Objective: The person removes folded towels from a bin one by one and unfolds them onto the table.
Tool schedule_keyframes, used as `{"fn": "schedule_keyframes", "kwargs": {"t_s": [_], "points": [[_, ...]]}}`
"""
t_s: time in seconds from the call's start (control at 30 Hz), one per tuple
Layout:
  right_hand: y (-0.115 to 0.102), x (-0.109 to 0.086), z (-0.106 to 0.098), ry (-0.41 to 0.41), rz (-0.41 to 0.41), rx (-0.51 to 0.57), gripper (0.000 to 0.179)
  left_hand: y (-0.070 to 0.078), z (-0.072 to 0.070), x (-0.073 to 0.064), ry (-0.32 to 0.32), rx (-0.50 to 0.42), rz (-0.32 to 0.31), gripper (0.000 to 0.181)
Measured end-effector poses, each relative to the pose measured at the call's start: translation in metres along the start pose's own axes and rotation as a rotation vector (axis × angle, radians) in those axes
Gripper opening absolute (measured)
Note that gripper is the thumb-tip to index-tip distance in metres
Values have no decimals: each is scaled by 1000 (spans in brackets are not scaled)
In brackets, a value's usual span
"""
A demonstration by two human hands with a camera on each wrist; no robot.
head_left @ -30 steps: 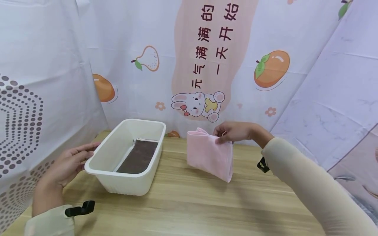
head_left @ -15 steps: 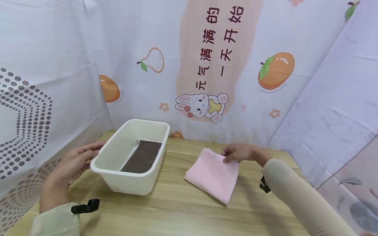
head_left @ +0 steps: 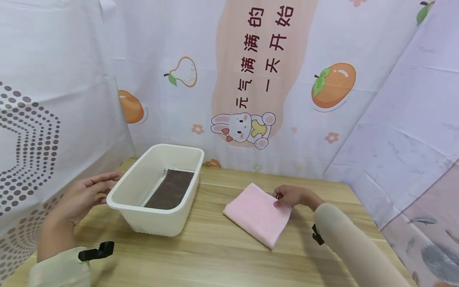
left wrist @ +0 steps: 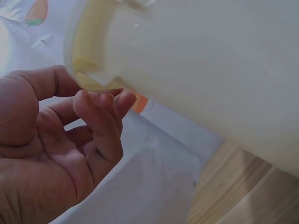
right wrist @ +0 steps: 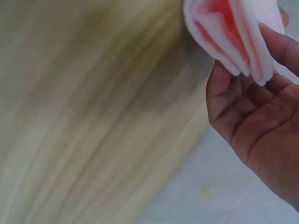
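Observation:
My right hand (head_left: 292,196) pinches a corner of a folded pink towel (head_left: 256,213), which lies low over the wooden table, nearly flat. In the right wrist view, the thumb and fingers sit on opposite sides of the towel's stacked folds (right wrist: 229,37). On the left, a deep white plastic basin (head_left: 157,221) stands on the table. Beside its left rim is my left hand (head_left: 79,197), fingers loosely bent. The left wrist view shows the fingertips (left wrist: 86,105) right at the underside of the basin's lip. Inside the basin lies a folded dark brown cloth (head_left: 171,189).
The wood-grain table (head_left: 201,259) ends at a printed curtain (head_left: 161,107) behind it. More hanging fabric (head_left: 64,79) closes off the left side, and a marbled sheet (head_left: 401,119) the right. Each sleeve carries a black wrist mount (head_left: 97,252).
The pink towel has come down from an upright hang to lie nearly flat at the table, with my right hand lowering along with it. My left hand stays at the basin's rim.

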State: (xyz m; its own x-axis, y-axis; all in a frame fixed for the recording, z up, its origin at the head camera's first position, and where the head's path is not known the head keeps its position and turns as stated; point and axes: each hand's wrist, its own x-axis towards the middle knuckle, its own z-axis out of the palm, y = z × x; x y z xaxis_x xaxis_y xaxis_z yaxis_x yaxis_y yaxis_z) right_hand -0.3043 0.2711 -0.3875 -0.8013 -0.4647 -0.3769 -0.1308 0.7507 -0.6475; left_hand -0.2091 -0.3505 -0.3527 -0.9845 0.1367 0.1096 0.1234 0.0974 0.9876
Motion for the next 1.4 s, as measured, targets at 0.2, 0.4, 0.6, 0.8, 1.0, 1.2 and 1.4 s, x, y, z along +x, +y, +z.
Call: {"fn": "schedule_keyframes", "kwargs": {"t_s": [0.2, 0.4, 0.6, 0.8, 1.0, 1.2, 1.4], "points": [[8, 0, 9, 69, 0, -72, 10, 13, -4, -7, 44, 37, 55, 29], [11, -5, 11, 90, 25, -81, 11, 37, 15, -11, 90, 277, 141, 30], [11, -7, 13, 95, 30, -67, 11, 60, 51, -8, 61, 475, 216, 34], [12, -10, 15, 104, 28, -48, 12, 72, 101, 15, 32, 594, 344, 30], [16, -11, 16, 99, 19, 16, 13, 76, 156, 36, -8, 700, 435, 28], [20, -10, 15, 96, -8, 29, 12, 83, 210, 46, -102, 826, 460, 30], [24, -10, 15, 115, -27, 14, 11, 84, 260, 53, -185, 1014, 561, 33]]}}
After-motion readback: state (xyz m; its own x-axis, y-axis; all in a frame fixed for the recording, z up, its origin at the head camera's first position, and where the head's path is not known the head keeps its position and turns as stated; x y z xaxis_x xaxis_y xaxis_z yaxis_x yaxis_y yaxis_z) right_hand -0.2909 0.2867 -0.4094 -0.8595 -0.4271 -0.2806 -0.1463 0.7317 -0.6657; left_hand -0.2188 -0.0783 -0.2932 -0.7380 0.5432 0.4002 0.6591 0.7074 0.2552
